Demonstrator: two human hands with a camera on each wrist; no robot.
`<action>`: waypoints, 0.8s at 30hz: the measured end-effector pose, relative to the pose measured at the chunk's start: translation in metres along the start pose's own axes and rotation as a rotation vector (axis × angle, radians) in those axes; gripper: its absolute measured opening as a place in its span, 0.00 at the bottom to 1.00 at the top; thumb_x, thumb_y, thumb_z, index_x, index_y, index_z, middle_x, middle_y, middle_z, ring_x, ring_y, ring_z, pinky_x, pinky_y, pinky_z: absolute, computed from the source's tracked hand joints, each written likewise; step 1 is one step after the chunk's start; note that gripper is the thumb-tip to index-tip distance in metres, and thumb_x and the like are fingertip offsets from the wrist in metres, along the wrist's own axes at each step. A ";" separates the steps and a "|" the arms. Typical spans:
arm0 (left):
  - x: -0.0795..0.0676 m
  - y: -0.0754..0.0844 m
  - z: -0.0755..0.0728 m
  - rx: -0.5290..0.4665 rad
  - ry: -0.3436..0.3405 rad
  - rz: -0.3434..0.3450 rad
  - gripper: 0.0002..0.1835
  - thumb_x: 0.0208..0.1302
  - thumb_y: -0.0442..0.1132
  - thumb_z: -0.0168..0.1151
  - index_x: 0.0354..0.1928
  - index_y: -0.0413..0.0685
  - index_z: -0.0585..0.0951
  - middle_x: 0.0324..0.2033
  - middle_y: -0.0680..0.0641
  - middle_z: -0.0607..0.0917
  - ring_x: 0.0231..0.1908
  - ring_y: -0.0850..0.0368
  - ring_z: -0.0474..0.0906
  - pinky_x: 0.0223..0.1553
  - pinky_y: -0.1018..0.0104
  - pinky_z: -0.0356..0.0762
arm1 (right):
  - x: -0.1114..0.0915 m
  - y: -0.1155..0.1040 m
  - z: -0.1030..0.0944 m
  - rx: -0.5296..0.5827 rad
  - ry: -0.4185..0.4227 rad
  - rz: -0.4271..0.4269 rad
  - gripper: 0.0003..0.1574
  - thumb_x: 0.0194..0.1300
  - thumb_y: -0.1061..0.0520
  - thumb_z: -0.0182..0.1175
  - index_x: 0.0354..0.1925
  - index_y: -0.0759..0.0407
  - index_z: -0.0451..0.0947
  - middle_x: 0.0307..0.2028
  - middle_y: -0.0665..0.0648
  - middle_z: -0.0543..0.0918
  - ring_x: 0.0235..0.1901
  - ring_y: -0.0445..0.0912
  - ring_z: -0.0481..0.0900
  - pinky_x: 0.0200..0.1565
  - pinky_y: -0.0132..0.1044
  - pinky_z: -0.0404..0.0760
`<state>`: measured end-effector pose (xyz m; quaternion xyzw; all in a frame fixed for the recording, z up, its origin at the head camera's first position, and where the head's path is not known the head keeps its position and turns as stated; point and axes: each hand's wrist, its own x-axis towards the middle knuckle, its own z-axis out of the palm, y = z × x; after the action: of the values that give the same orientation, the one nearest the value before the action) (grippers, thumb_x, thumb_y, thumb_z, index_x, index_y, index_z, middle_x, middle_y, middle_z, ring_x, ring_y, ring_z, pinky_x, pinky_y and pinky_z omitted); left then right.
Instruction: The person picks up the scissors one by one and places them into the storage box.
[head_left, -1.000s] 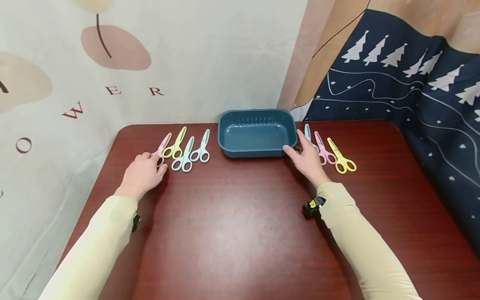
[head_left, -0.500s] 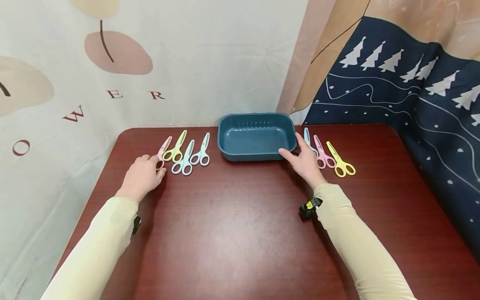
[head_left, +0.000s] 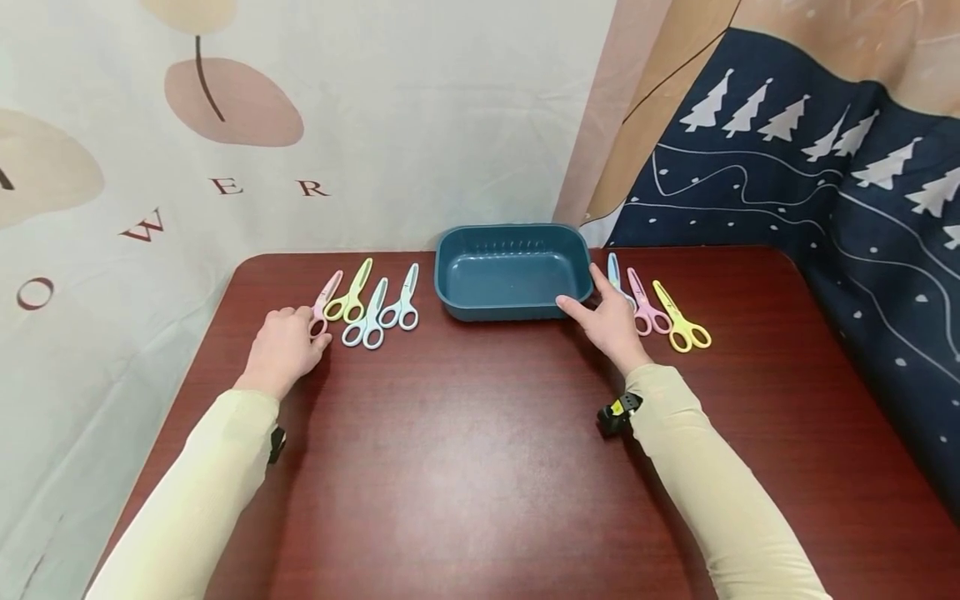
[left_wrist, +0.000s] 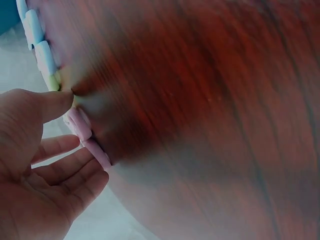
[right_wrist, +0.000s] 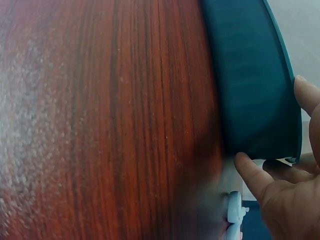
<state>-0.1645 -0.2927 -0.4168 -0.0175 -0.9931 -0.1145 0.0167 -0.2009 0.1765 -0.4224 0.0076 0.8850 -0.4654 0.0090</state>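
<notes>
In the head view my left hand [head_left: 283, 346] reaches to the handles of the pink scissors [head_left: 327, 291] at the left. The left wrist view shows a wide gap between thumb and fingers, with the pink scissors' handle loops [left_wrist: 78, 124] near the fingertips. My right hand [head_left: 610, 325] holds the near right corner of a dark teal plastic tray [head_left: 513, 312], thumb on the front rim and fingers along the end. The right wrist view shows its thumb and fingers against the tray [right_wrist: 255, 85]. Nothing shows in the tray.
Beside the pink pair lie yellow-green scissors [head_left: 351, 306] and two light blue pairs [head_left: 372, 312]. Right of the tray are blue scissors [head_left: 613, 268], pink-purple scissors [head_left: 642, 305] and yellow scissors [head_left: 681, 321]. The dark red tabletop [head_left: 465, 467] ends against hanging cloth.
The head camera has shifted slightly. Both hands, the tray and the scissors keep nearly the same places; the right thumb sits a little farther left along the tray's front rim.
</notes>
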 end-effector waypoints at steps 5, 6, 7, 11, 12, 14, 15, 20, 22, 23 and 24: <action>0.002 -0.001 0.001 -0.019 0.030 -0.011 0.17 0.67 0.36 0.63 0.47 0.24 0.76 0.37 0.27 0.77 0.45 0.26 0.72 0.43 0.32 0.75 | -0.001 0.000 0.000 0.016 0.011 -0.004 0.57 0.69 0.44 0.68 0.82 0.60 0.51 0.76 0.66 0.63 0.70 0.60 0.71 0.70 0.53 0.69; 0.002 -0.001 0.001 -0.024 0.034 -0.012 0.16 0.67 0.35 0.63 0.46 0.25 0.76 0.37 0.28 0.77 0.45 0.26 0.72 0.42 0.32 0.75 | 0.000 0.000 0.000 0.019 0.013 -0.006 0.57 0.69 0.44 0.69 0.82 0.60 0.51 0.76 0.66 0.63 0.70 0.60 0.72 0.70 0.53 0.70; 0.002 -0.001 0.002 -0.029 0.038 -0.010 0.16 0.67 0.35 0.63 0.46 0.25 0.76 0.36 0.28 0.76 0.44 0.26 0.72 0.42 0.33 0.75 | -0.001 0.000 0.000 0.021 0.016 -0.008 0.57 0.69 0.44 0.69 0.81 0.60 0.51 0.76 0.66 0.63 0.70 0.60 0.72 0.70 0.52 0.70; 0.003 -0.003 0.002 -0.046 0.044 -0.013 0.18 0.66 0.35 0.63 0.48 0.25 0.75 0.37 0.28 0.76 0.44 0.27 0.72 0.42 0.34 0.74 | -0.001 0.000 0.001 0.026 0.018 -0.012 0.56 0.69 0.44 0.69 0.81 0.61 0.52 0.76 0.66 0.64 0.70 0.59 0.72 0.70 0.52 0.70; 0.003 -0.004 0.002 -0.049 0.047 -0.015 0.19 0.65 0.35 0.63 0.49 0.24 0.75 0.37 0.28 0.77 0.44 0.27 0.72 0.42 0.34 0.74 | 0.000 0.000 0.001 0.027 0.018 -0.013 0.56 0.69 0.44 0.69 0.81 0.61 0.52 0.76 0.66 0.64 0.70 0.59 0.72 0.70 0.52 0.70; 0.004 -0.005 0.002 -0.056 0.053 -0.017 0.20 0.65 0.36 0.63 0.51 0.24 0.75 0.38 0.28 0.77 0.44 0.27 0.72 0.43 0.34 0.74 | 0.000 0.000 0.001 0.028 0.016 -0.013 0.56 0.69 0.44 0.69 0.81 0.61 0.52 0.76 0.65 0.63 0.71 0.59 0.71 0.70 0.52 0.69; 0.004 -0.005 0.001 -0.061 0.057 -0.019 0.20 0.64 0.36 0.63 0.51 0.24 0.76 0.38 0.27 0.77 0.43 0.27 0.72 0.44 0.34 0.74 | 0.000 0.000 0.001 0.028 0.015 -0.012 0.56 0.69 0.44 0.69 0.81 0.61 0.52 0.77 0.65 0.63 0.71 0.59 0.70 0.70 0.52 0.69; 0.004 -0.006 0.001 -0.093 0.075 -0.036 0.19 0.62 0.37 0.63 0.47 0.25 0.76 0.37 0.28 0.78 0.42 0.30 0.73 0.42 0.37 0.73 | 0.001 0.000 0.001 0.033 0.012 -0.009 0.57 0.69 0.44 0.69 0.81 0.60 0.52 0.77 0.64 0.62 0.73 0.58 0.68 0.70 0.51 0.69; 0.005 -0.006 0.001 -0.102 0.077 -0.044 0.19 0.62 0.37 0.64 0.47 0.26 0.77 0.37 0.28 0.78 0.42 0.30 0.73 0.42 0.37 0.73 | 0.001 0.001 0.001 0.034 0.012 -0.007 0.57 0.69 0.44 0.69 0.82 0.59 0.51 0.77 0.64 0.62 0.73 0.58 0.68 0.70 0.51 0.69; 0.005 -0.006 0.001 -0.105 0.075 -0.048 0.19 0.61 0.37 0.64 0.47 0.26 0.77 0.37 0.28 0.78 0.42 0.29 0.73 0.42 0.37 0.73 | 0.001 0.001 0.001 0.033 0.013 -0.007 0.57 0.69 0.44 0.69 0.82 0.58 0.51 0.77 0.64 0.63 0.73 0.58 0.68 0.71 0.51 0.69; 0.005 -0.006 0.001 -0.107 0.072 -0.051 0.19 0.62 0.38 0.64 0.47 0.26 0.77 0.38 0.28 0.78 0.43 0.29 0.73 0.43 0.37 0.73 | 0.001 0.001 0.001 0.035 0.014 -0.007 0.57 0.69 0.44 0.69 0.82 0.58 0.51 0.77 0.64 0.63 0.73 0.58 0.68 0.71 0.51 0.69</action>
<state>-0.1697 -0.2980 -0.4188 0.0110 -0.9844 -0.1685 0.0488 -0.2016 0.1764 -0.4234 0.0080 0.8768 -0.4807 0.0009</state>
